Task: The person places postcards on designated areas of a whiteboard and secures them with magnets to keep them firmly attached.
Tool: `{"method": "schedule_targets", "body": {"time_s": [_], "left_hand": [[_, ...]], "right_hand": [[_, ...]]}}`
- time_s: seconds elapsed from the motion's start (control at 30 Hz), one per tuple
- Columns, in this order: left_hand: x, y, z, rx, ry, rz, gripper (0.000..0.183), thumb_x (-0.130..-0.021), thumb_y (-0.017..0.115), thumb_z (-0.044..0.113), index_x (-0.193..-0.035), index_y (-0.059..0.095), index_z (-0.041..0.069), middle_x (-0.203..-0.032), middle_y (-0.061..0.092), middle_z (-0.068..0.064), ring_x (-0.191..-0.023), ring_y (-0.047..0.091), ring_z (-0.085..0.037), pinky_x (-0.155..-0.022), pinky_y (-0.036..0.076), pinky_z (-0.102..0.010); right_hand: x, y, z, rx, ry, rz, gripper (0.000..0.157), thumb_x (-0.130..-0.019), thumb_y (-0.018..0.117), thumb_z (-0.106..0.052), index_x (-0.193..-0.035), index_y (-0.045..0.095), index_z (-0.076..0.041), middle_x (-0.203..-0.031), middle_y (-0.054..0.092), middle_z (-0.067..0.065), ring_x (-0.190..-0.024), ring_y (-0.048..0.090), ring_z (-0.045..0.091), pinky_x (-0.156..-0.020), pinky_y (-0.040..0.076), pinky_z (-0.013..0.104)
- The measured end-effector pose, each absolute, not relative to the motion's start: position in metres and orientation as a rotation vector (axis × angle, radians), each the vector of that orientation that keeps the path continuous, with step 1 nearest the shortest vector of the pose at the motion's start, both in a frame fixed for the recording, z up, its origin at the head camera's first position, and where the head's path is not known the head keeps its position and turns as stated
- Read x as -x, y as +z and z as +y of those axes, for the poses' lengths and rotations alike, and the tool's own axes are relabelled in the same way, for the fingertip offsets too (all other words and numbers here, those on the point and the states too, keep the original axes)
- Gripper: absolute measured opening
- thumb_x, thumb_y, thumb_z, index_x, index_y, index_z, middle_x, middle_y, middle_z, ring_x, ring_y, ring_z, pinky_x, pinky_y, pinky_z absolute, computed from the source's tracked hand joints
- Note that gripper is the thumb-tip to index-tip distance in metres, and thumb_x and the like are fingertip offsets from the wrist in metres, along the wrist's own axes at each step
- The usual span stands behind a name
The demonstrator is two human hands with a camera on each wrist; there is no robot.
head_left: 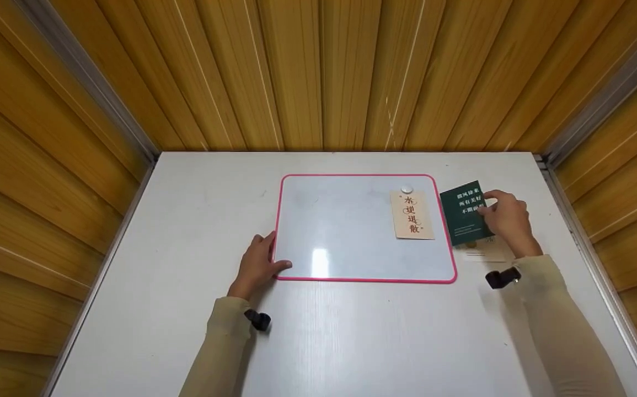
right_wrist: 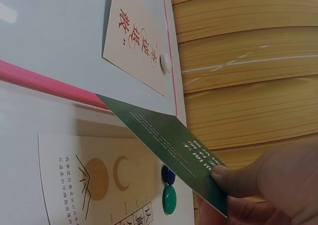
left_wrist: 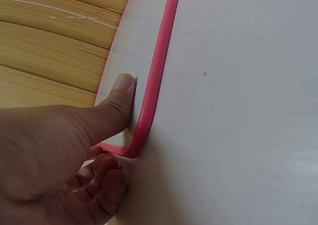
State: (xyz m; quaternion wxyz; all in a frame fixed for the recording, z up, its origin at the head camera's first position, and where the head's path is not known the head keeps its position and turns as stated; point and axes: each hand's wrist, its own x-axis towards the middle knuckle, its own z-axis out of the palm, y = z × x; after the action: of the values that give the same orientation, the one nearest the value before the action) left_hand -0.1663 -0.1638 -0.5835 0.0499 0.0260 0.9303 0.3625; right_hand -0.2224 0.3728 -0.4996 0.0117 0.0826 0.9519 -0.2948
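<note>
A whiteboard (head_left: 329,248) with a pink frame lies on the table. My left hand (head_left: 256,263) grips its lower left part; the thumb (left_wrist: 121,93) lies over the frame on the white face, the other fingers curl at the outer edge. A dark green card (head_left: 461,218) with white characters is pinched at its right side between thumb and fingers of my right hand (head_left: 508,220). That card is tilted, its left edge right at the board's right frame. A beige card (head_left: 411,226) with red characters is on the board's upper right, a round white magnet (head_left: 407,189) at its top.
Beneath the green card, a cream card (right_wrist: 64,150) with a sun-and-moon drawing lies on the white table (head_left: 186,248), partly hidden. Beside it sit a blue magnet (right_wrist: 168,174) and a green one (right_wrist: 169,200). Wood-patterned panels (head_left: 346,77) surround the table's back and sides.
</note>
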Motion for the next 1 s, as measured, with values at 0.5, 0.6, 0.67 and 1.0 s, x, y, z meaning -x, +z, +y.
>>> {"method": "schedule_targets", "body": {"time_s": [0.5, 0.6, 0.67, 1.0], "left_hand": [[0.167, -0.581, -0.163, -0.079, 1.084, 2.832, 0.090, -0.082, 0.089, 0.029, -0.155, 0.043, 0.003, -0.106, 0.051, -0.011, -0.087, 0.049, -0.024, -0.082, 0.046, -0.041], [0.167, -0.581, -0.163, -0.080, 1.078, 2.830, 0.091, -0.082, 0.089, 0.029, -0.155, 0.043, 0.003, -0.107, 0.051, -0.012, -0.087, 0.049, -0.024, -0.083, 0.046, -0.041], [0.167, -0.581, -0.163, -0.081, 1.078, 2.832, 0.090, -0.082, 0.089, 0.028, -0.155, 0.043, 0.002, -0.108, 0.052, -0.012, -0.087, 0.049, -0.024, -0.083, 0.046, -0.041], [0.167, -0.581, -0.162, -0.068, 1.080, 2.830, 0.091, -0.081, 0.089, 0.028, -0.155, 0.043, 0.004, -0.107, 0.051, -0.011, -0.089, 0.049, -0.024, -0.084, 0.046, -0.041]], "right_hand": [[0.228, -0.491, 0.352, -0.226, -0.955, 2.975, 0.045, -0.103, 0.060, -0.011, -0.145, 0.052, 0.004, -0.107, 0.065, 0.031, -0.088, 0.061, 0.037, -0.076, 0.050, 0.048], [0.229, -0.489, 0.347, -0.238, -0.961, 2.968, 0.045, -0.104, 0.059, -0.012, -0.146, 0.051, 0.003, -0.110, 0.064, 0.031, -0.090, 0.060, 0.037, -0.078, 0.050, 0.049], [0.230, -0.487, 0.344, -0.241, -0.967, 2.961, 0.045, -0.104, 0.059, -0.012, -0.146, 0.051, 0.003, -0.114, 0.064, 0.032, -0.092, 0.059, 0.038, -0.080, 0.050, 0.049], [0.233, -0.483, 0.329, -0.206, -1.003, 2.943, 0.046, -0.104, 0.058, -0.012, -0.148, 0.050, 0.001, -0.114, 0.062, 0.031, -0.093, 0.060, 0.039, -0.081, 0.053, 0.052]]}}
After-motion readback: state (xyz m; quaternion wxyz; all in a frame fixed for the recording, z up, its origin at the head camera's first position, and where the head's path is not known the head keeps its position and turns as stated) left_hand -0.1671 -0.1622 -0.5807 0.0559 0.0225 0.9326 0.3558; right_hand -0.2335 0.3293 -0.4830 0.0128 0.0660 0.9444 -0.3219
